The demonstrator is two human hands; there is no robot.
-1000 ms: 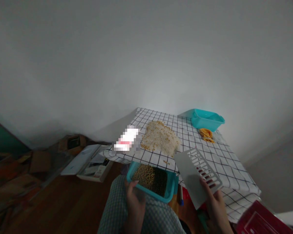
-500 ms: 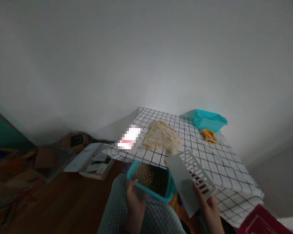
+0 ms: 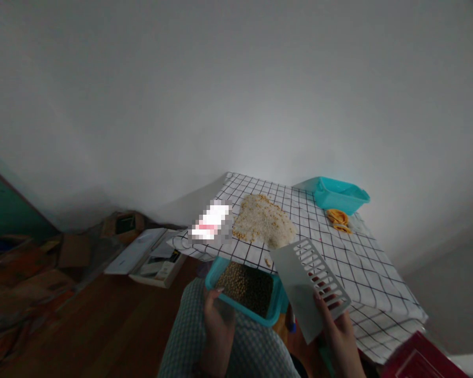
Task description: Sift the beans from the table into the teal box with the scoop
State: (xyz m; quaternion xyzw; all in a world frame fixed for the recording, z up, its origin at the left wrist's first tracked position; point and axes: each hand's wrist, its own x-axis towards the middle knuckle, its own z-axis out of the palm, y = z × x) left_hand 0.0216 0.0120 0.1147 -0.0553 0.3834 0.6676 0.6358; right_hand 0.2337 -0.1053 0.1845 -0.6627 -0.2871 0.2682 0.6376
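Observation:
My left hand (image 3: pixel 218 325) grips the near rim of a teal tray (image 3: pixel 276 311) that holds a mix of yellow and dark beans and rests on my lap, just below the table's edge. In my right hand (image 3: pixel 339 329) is a white slotted plastic scoop (image 3: pixel 299 286), held tilted over the tray's right end and the table's near edge. A heap of pale grains with some yellow beans (image 3: pixel 263 227) lies on the black-and-white checked tablecloth (image 3: pixel 350 268) beyond the tray.
A second teal tray (image 3: pixel 339 193) stands at the table's far right corner with orange peel-like bits (image 3: pixel 338 218) beside it. Books and papers (image 3: pixel 147 257) and cardboard boxes (image 3: pixel 73 251) lie on the wooden floor at left. A red container (image 3: pixel 421 362) is at lower right.
The scoop has moved left from above the cloth toward the bean tray's right end. My left hand keeps its grip on the tray.

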